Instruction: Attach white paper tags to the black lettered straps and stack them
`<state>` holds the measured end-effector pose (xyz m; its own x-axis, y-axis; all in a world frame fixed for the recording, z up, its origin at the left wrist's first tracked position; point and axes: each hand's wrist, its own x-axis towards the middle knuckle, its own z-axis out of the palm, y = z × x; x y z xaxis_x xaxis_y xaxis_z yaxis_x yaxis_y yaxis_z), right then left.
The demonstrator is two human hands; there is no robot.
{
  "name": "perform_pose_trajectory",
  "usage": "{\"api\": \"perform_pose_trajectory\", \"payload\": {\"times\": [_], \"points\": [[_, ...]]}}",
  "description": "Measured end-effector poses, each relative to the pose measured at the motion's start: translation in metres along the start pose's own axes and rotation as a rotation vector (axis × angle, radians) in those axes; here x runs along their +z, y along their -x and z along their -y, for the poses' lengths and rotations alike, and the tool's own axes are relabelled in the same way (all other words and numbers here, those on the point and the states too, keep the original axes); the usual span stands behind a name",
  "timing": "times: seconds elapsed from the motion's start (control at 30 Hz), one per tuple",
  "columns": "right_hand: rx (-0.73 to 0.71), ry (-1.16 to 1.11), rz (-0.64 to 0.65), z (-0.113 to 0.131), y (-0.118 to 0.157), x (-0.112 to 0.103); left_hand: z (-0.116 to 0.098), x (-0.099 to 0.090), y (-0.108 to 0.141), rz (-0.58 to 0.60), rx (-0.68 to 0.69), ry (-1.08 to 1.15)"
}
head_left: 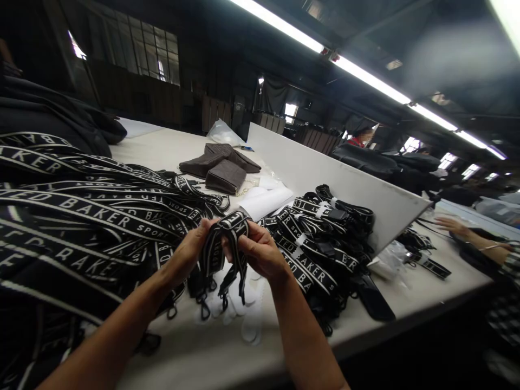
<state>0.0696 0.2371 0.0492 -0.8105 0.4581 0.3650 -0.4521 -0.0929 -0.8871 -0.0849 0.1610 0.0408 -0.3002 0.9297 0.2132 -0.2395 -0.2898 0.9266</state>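
Observation:
Between my two hands is a folded black webbing strap [233, 225] with white lettering and pale edge stripes. My left hand [199, 238] is closed round its left side, and my right hand [260, 249] pinches the right side. Black hooks [204, 310] dangle beneath the hands near the table top. Left of my hands spreads a large heap of long loose straps [93, 216] in the same pattern. On the right lies a pile of folded straps [312, 244], several wrapped with white bands.
Brown quilted bags [227, 168] lie farther back on the table [162, 143], near a clear plastic bag [223, 132] and white paper [266, 200]. A white divider board [325, 179] stands beyond the folded pile. At the right, a co-worker's hand [455, 227] reaches over the table.

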Motion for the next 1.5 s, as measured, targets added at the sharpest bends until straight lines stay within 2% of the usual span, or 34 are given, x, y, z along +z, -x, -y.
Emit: {"api": "perform_pose_trajectory", "payload": {"times": [0.07,0.13,0.2,0.27,0.33,0.43,0.53,0.63,0.73,0.8,0.87,1.0,1.07,1.17,1.23,1.3,1.4,1.47,1.5], "points": [[-0.055,0.087,-0.067,-0.003,-0.003,0.002,0.014,0.003,0.001,0.124,-0.151,0.106],[-0.172,0.263,-0.182,-0.008,-0.006,0.005,0.025,0.005,0.001,0.192,-0.175,0.124],[-0.308,0.462,-0.336,-0.016,-0.009,0.008,0.031,0.006,0.001,0.214,-0.104,0.056],[-0.371,0.548,-0.500,-0.026,-0.011,0.011,0.035,0.008,0.001,0.239,-0.002,-0.121],[-0.375,0.502,-0.651,-0.034,-0.012,0.012,0.037,0.012,0.001,0.282,0.074,-0.290],[-0.371,0.330,-0.785,-0.041,-0.015,0.010,0.039,0.020,0.002,0.347,0.117,-0.364],[-0.356,0.090,-0.841,-0.044,-0.020,0.008,0.040,0.028,0.004,0.315,0.109,-0.410],[-0.302,-0.019,-0.866,-0.046,-0.023,0.006,0.041,0.031,0.005,0.195,0.067,-0.464],[-0.271,0.264,-0.922,-0.046,-0.025,-0.002,0.038,0.026,0.005,0.124,-0.066,-0.459],[-0.261,0.427,-0.970,-0.041,-0.025,-0.009,0.031,0.020,0.004,0.172,-0.180,-0.409],[-0.232,0.339,-0.898,-0.034,-0.024,-0.014,0.021,0.012,0.003,0.251,-0.246,-0.346],[-0.018,-0.034,-0.368,-0.021,-0.019,-0.015,0.002,0.002,0.002,0.339,-0.317,-0.308],[-0.035,-0.098,-0.295,-0.019,-0.017,-0.011,-0.001,0.000,0.002,0.340,-0.346,-0.324],[-0.179,-0.141,-0.355,-0.020,-0.018,-0.008,0.002,0.001,0.000,0.270,-0.363,-0.332],[-0.182,-0.060,-0.375,-0.020,-0.021,-0.014,0.006,0.000,-0.004,0.183,-0.340,-0.338],[-0.040,0.256,-0.446,-0.019,-0.022,-0.026,0.009,-0.007,-0.009,0.034,-0.244,-0.443],[0.293,0.823,-0.559,-0.019,-0.021,-0.045,0.006,-0.029,-0.019,-0.313,0.035,-0.864],[0.444,1.025,-0.580,-0.025,-0.019,-0.051,0.000,-0.044,-0.023,-0.475,0.165,-1.051],[0.487,1.083,-0.588,-0.029,-0.019,-0.051,-0.003,-0.050,-0.024,-0.506,0.189,-1.064]]}}
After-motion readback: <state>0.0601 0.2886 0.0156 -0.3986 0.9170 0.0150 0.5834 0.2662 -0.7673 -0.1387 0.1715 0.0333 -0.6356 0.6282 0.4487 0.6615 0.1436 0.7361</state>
